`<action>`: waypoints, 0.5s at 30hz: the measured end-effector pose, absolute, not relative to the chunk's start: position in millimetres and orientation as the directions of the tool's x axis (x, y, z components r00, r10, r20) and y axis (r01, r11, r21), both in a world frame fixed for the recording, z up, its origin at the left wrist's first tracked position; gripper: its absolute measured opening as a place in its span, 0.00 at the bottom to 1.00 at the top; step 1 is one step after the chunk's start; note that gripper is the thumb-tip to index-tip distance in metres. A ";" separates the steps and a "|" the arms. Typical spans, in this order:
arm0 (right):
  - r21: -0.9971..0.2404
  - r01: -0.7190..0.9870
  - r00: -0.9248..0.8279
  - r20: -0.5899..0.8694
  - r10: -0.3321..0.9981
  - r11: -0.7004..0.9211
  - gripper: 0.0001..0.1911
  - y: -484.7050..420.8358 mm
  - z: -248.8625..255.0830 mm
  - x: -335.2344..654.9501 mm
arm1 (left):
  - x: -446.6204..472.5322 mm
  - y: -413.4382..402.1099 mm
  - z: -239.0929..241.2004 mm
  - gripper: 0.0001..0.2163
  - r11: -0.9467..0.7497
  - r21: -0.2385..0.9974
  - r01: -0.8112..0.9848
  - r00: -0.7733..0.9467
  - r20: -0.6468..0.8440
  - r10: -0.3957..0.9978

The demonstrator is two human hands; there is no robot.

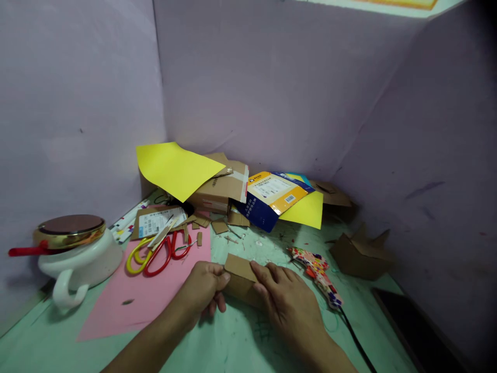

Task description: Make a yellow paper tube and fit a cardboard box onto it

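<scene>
A small brown cardboard box (243,282) rests on the green tabletop between my two hands. My left hand (204,290) pinches its left end, thumb at the top corner and the other fingers curled below. Over the right end lies my right hand (285,295), its fingers bent across the top and side of the box. The underside and right end of the box are hidden. To the right is a flower-patterned glue gun (318,274) with a black cord. Left of my hands, red-handled scissors (166,254) and yellow-handled scissors (137,256) lie on pink paper (155,300).
A white mug (81,264) with a gold-rimmed lid stands at the far left. Behind are a larger cardboard box (217,191), yellow sheets (178,168), a blue-and-orange package (272,194) and cardboard scraps (219,226). An open cardboard piece (361,254) and a dark flat object (415,326) are at right.
</scene>
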State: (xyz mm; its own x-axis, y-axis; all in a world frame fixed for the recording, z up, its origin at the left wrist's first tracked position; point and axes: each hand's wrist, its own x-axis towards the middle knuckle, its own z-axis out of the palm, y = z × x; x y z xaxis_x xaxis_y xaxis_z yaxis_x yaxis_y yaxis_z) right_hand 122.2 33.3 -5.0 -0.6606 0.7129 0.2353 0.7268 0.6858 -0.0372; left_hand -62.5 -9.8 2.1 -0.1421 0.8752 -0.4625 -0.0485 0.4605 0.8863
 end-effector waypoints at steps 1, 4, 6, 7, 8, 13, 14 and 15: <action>-0.042 0.726 -0.665 0.210 0.717 0.686 0.20 33.3 -2.3 122.2 | -63.1 -9.3 0.3 0.16 0.459 0.886 -0.058 -0.138 -0.463 0.876; -0.038 0.741 -0.659 0.154 0.736 0.671 0.22 34.3 9.9 118.0 | -63.6 -8.2 -4.2 0.18 0.443 0.893 -0.082 -0.128 -0.450 0.884; -0.036 0.748 -0.654 0.135 0.744 0.663 0.29 36.1 17.6 110.8 | -62.8 -7.5 -6.5 0.19 0.424 0.901 -0.088 -0.121 -0.432 0.894; -0.037 0.745 -0.658 0.125 0.743 0.666 0.33 37.3 19.8 106.0 | -62.4 -7.1 -7.9 0.20 0.415 0.906 -0.087 -0.115 -0.422 0.899; -0.042 0.735 -0.669 0.112 0.734 0.677 0.37 38.7 20.5 100.6 | -62.3 -6.9 -9.4 0.21 0.406 0.910 -0.083 -0.107 -0.413 0.904; -0.072 0.687 -0.721 0.061 0.691 0.723 0.37 46.7 5.7 77.9 | -72.6 -7.0 -21.8 0.22 0.381 0.924 -0.030 -0.137 -0.382 0.914; -0.068 0.694 -0.714 0.068 0.697 0.717 0.32 47.7 2.2 75.8 | -76.2 -7.1 -24.5 0.22 0.365 0.930 0.040 -0.205 -0.350 0.914; -0.067 0.701 -0.705 0.083 0.704 0.710 0.28 48.5 -0.8 74.4 | -79.5 -7.1 -27.2 0.21 0.309 0.941 0.137 -0.303 -0.257 0.918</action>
